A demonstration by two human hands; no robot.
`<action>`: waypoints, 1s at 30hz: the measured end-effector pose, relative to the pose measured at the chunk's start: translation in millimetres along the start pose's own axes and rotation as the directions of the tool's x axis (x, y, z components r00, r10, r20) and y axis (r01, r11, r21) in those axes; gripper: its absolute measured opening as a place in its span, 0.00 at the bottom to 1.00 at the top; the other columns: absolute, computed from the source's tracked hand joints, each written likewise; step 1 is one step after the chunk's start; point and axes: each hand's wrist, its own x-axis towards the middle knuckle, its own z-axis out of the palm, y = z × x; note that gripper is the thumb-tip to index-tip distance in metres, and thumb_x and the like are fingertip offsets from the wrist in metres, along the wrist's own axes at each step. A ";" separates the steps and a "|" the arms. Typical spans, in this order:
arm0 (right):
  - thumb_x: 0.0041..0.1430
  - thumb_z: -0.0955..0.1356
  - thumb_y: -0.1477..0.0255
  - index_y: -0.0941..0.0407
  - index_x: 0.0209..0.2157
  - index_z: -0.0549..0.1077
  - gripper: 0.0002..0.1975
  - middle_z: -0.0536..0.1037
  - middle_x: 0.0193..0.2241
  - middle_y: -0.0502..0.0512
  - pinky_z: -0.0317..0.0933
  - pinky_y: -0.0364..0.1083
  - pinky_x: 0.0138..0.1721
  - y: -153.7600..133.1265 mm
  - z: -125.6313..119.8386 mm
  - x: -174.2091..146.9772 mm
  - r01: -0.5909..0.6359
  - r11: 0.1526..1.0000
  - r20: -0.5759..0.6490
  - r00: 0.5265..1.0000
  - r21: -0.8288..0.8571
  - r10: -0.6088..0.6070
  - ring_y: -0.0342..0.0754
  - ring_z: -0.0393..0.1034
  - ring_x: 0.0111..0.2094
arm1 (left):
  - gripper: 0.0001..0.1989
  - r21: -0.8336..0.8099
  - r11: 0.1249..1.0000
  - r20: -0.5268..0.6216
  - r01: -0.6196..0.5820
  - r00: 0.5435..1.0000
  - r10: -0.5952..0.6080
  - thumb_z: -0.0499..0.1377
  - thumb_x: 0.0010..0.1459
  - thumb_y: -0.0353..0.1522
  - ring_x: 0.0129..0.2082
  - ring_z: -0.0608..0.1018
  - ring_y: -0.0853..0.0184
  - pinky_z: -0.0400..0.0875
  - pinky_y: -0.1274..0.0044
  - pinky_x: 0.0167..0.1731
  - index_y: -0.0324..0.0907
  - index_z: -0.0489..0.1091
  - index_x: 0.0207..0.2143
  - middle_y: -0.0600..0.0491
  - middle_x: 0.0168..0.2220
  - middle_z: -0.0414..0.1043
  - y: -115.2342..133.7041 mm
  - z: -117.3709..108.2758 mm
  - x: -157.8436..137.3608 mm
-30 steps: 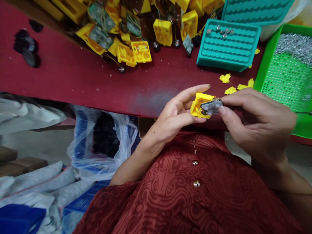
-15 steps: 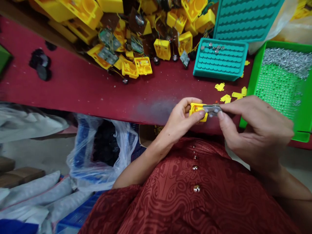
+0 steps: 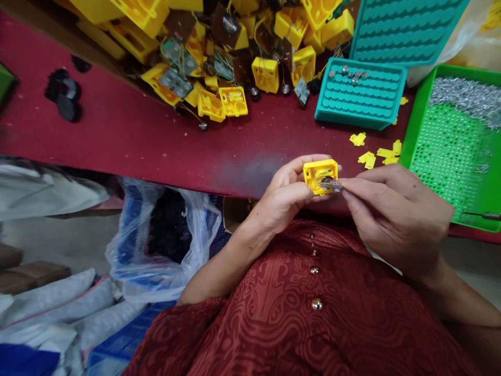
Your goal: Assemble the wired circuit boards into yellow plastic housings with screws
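Observation:
My left hand [image 3: 284, 190] is closed around a small yellow plastic casing [image 3: 310, 166], its hollow side facing up. Thin wires and a dark round part lie inside the casing. Between thumb and forefinger, my right hand [image 3: 395, 214] pinches a small circuit board [image 3: 332, 185], seen nearly edge-on at the casing's right side. Whether the board touches the casing I cannot tell. Small yellow plastic pieces [image 3: 367, 159] lie on the table just beyond my right hand.
On the red table [image 3: 156, 141], yellow casings [image 3: 265, 74] with boards and wires are heaped at the back. A teal ridged tray [image 3: 360, 94] holds several small metal discs. At right, a green basket [image 3: 415, 120] contains screws and a thin tool [image 3: 483, 214]. A plastic-lined blue crate [image 3: 127, 235] stands below the edge.
The circuit board has lifted off the casing's opening and tipped edge-on, baring the wires inside. My left hand has turned the casing's hollow side more toward the camera.

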 end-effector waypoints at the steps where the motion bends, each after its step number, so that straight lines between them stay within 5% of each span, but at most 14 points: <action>1: 0.65 0.73 0.82 0.57 0.40 0.79 0.06 0.80 0.32 0.53 0.70 0.45 0.35 0.0 -1.0 0.3 0.002 1.000 0.015 1.000 -0.004 -0.002 0.44 0.73 0.33 | 0.25 -0.012 1.000 0.008 0.002 1.000 -0.001 0.71 0.46 0.31 0.46 0.86 0.59 0.82 0.70 0.46 0.42 0.75 0.49 0.48 0.48 0.86 0.6 0.3 -0.6; 6: 0.66 0.73 0.80 0.56 0.39 0.81 0.05 0.80 0.32 0.52 0.67 0.44 0.35 3.2 -6.6 1.5 0.065 0.998 0.073 0.995 -0.015 -0.063 0.44 0.71 0.33 | 0.22 0.055 0.998 0.044 0.005 0.999 -0.008 0.71 0.54 0.35 0.46 0.87 0.58 0.83 0.70 0.45 0.41 0.76 0.51 0.46 0.49 0.85 3.0 1.1 -0.3; 19: 0.68 0.71 0.76 0.54 0.37 0.81 0.05 0.81 0.31 0.49 0.65 0.44 0.34 6.1 -14.0 0.1 0.130 0.989 0.135 0.981 0.073 -0.139 0.42 0.74 0.33 | 0.15 0.213 0.977 0.047 -0.011 0.999 0.001 0.70 0.53 0.30 0.45 0.86 0.62 0.79 0.74 0.46 0.42 0.79 0.44 0.50 0.44 0.85 5.8 5.1 4.6; 30: 0.67 0.71 0.79 0.57 0.40 0.81 0.05 0.82 0.34 0.53 0.69 0.43 0.35 12.6 -8.9 4.4 0.049 0.996 0.075 0.996 0.074 -0.054 0.44 0.77 0.35 | 0.21 0.045 0.995 0.062 0.085 0.994 -0.088 0.68 0.49 0.28 0.42 0.85 0.64 0.83 0.75 0.40 0.40 0.79 0.48 0.52 0.46 0.83 11.0 2.2 -2.9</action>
